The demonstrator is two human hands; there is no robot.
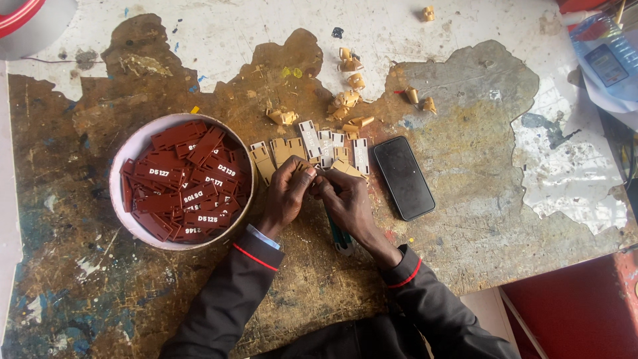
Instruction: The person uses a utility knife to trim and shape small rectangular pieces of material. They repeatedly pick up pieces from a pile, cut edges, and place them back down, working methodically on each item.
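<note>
Centre frame: left hand (287,193) and right hand (345,198) pressed close together, both pinching one small tan tag (302,165) between fingertips. Left of centre, a round pale bowl (130,156) holds dark red rectangular tags (183,183) with white lettering. Above the hands, tan and white tags (312,143) lie in a row. A black phone (403,177) lies right of them; curled tan scraps (349,93) are scattered on the worn surface (478,119) above

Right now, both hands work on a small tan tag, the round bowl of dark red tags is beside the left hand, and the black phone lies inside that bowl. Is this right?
Not quite. The head view shows the black phone lying flat on the worn table, beside the right hand, not inside the round bowl. The rest holds: both hands work on a small tan tag, and the bowl of dark red tags is beside the left hand.
</note>
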